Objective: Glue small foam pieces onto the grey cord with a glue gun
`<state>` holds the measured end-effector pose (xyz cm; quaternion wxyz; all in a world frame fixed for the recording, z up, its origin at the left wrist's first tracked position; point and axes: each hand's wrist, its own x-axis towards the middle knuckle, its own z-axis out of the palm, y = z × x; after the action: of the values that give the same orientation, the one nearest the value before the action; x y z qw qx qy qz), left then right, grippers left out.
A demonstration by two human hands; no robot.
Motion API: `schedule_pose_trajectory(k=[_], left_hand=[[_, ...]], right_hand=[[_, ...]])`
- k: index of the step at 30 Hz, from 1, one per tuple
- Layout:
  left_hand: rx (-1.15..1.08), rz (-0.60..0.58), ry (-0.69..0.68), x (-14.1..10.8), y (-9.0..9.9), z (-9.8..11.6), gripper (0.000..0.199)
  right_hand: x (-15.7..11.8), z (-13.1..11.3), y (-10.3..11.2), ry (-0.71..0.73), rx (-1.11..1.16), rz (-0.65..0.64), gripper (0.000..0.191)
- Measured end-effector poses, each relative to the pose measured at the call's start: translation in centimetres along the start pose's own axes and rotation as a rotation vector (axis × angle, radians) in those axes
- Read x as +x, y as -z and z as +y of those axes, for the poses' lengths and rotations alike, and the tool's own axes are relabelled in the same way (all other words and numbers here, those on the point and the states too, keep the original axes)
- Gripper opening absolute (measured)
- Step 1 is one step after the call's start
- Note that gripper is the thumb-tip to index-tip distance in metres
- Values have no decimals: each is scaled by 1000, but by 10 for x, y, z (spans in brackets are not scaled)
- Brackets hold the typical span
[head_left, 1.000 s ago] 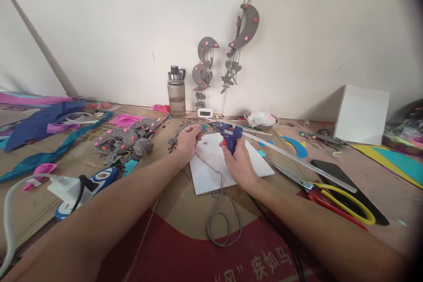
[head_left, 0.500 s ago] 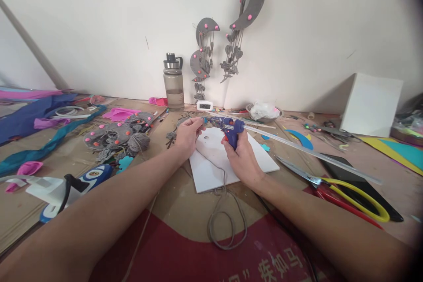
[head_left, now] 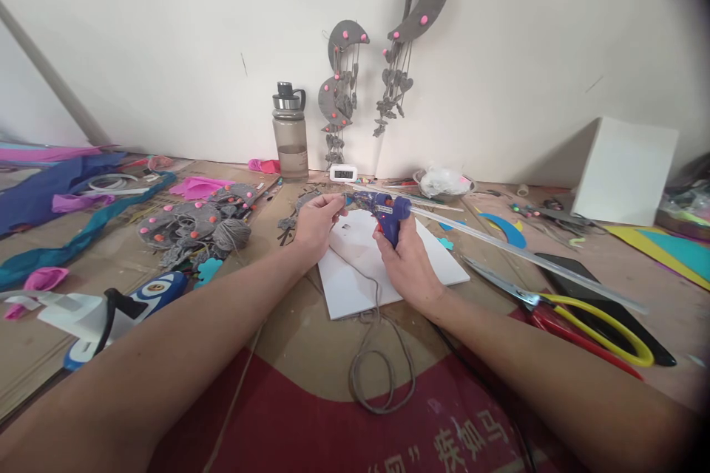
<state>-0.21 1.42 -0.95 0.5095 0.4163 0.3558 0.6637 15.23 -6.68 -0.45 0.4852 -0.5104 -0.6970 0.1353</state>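
My right hand is wrapped round the handle of a blue glue gun, with a long clear glue stick sticking out of its back. The gun's nozzle points left at the fingertips of my left hand. Those fingertips are pinched together by the nozzle, and what they hold is too small to make out. A grey cord runs down from near my left hand over a white board and lies in loops on the cardboard below.
Scissors lie over a black phone at the right. A water bottle and a small clock stand by the wall. Grey decorated pieces and a power strip are at the left.
The view has shifted slightly. Both hands stay close together in nearly the same pose, with the nozzle still at my left fingertips.
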Motion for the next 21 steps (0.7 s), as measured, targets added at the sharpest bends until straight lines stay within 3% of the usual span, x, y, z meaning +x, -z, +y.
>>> schedule_pose_trajectory(k=[21], left_hand=[[4, -3, -12, 1, -1, -2, 12]], right_hand=[[-2, -1, -1, -11, 9, 2, 29]])
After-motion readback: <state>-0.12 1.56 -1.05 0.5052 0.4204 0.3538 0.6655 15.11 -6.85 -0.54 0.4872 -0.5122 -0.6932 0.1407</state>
